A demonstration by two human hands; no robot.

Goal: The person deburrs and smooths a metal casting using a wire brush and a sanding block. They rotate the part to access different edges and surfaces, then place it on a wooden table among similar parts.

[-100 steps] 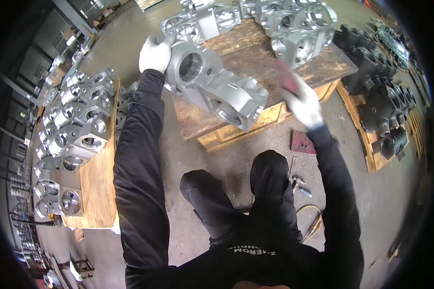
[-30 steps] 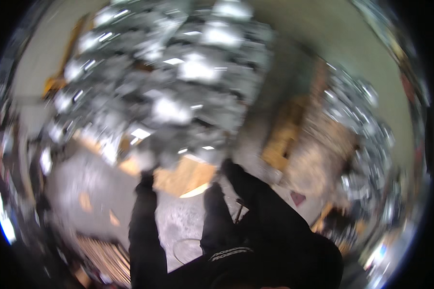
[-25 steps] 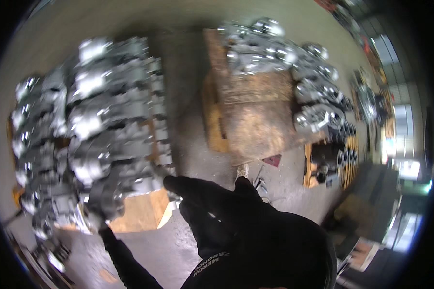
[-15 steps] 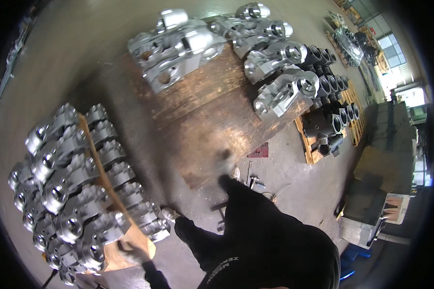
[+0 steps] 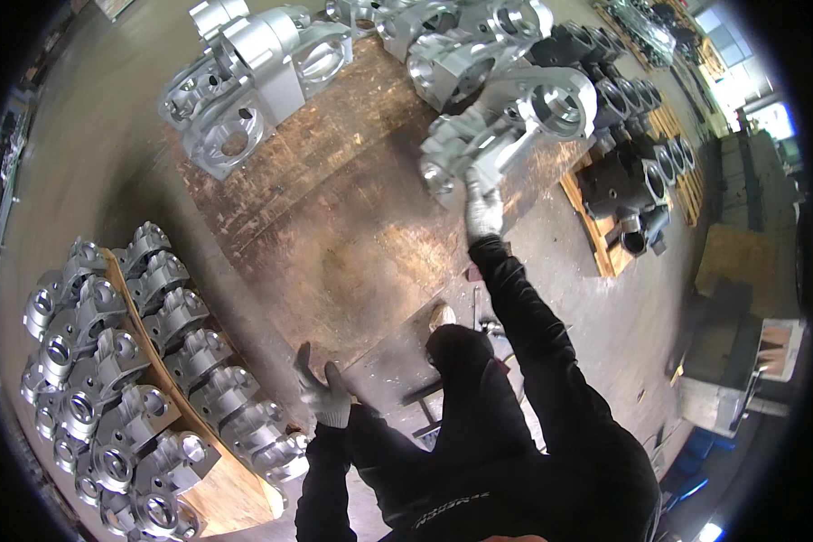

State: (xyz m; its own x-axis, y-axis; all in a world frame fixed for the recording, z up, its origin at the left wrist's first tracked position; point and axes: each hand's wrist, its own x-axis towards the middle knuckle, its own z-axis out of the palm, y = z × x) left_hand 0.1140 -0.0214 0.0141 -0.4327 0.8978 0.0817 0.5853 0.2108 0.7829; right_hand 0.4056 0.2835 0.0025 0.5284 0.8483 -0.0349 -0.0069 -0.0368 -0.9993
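Right hand (image 5: 483, 210), seemingly in closed grip on shiny cast-metal housing (image 5: 515, 122); left hand (image 5: 321, 388) spread, empty.

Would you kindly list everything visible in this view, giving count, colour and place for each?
Silver casting: one, bright metal, right of the pallet top, under the right hand.
Other silver castings: several, bright metal, along the pallet's far edge.
Wooden pallet: one, brown, centre.
Stacked castings: many, silver, on a wooden board at the left.
Dark castings: several, black, on a pallet at the right.
Concrete floor: grey, all around.
Left hand: grey glove, fingers spread, free, near the stacked castings.
Right hand: grey glove, black sleeve, touching the silver casting; grip unclear.
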